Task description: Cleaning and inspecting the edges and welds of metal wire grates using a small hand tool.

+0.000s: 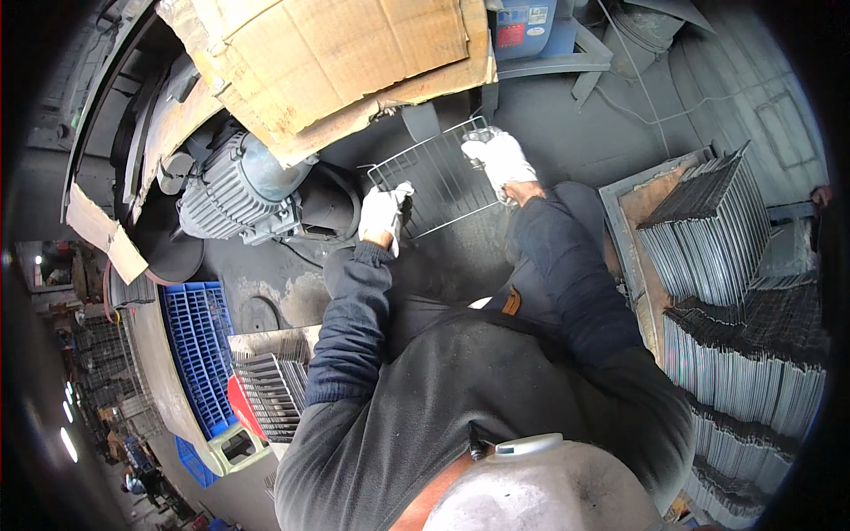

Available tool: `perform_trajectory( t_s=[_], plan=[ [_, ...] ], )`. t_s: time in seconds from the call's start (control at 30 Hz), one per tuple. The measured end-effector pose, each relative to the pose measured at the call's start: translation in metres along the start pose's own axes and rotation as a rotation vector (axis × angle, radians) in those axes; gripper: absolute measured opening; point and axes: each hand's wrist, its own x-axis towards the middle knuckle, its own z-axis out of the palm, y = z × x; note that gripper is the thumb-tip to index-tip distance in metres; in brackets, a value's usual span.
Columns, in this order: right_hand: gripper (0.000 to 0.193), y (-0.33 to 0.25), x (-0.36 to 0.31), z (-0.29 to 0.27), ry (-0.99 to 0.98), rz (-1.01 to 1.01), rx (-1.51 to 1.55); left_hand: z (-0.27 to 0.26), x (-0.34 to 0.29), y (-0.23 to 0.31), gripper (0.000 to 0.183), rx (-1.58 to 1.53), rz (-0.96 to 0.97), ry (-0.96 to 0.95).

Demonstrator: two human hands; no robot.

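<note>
A rectangular metal wire rack (436, 181) is held out in front of me, tilted, with thin parallel bars inside a thicker frame. My left hand (385, 212), in a white work glove, is closed around the rack's left edge. At the opposite edge my right hand (501, 162), gloved the same way, grips the frame near its far corner. The fingertips of both hands are partly hidden by the gloves and bars. Just beyond the rack, a cardboard-covered machine (354, 71) overhangs its far edge.
A grey finned electric motor (239, 190) stands left of my left hand. Tall stacks of wire racks (744, 345) rise on the right. At lower left are more racks (270, 394) and a blue plastic crate (197, 345). A blue container (524, 31) sits at the back.
</note>
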Motion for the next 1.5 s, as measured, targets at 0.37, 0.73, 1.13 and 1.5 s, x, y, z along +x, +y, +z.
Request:
perform_trajectory(
  t_s=[0.37,0.73,1.13,1.5],
  plan=[
    [0.017,-0.012,-0.024,0.021,-0.062,-0.097,-0.084,-0.034,-0.052,0.044,0.034,-0.545,-0.349,0.146],
    [0.033,-0.080,-0.135,-0.042,-0.025,-0.135,0.386,-0.025,-0.100,0.161,0.042,-0.938,-0.142,0.208],
    [0.045,-0.073,-0.181,-0.076,-0.036,-0.247,0.399,-0.031,-0.135,0.212,0.045,-0.880,0.007,0.232],
    [0.016,0.037,-0.118,-0.046,0.242,0.550,0.380,0.003,-0.112,0.116,0.029,-0.498,-0.438,-0.195]
  ],
)
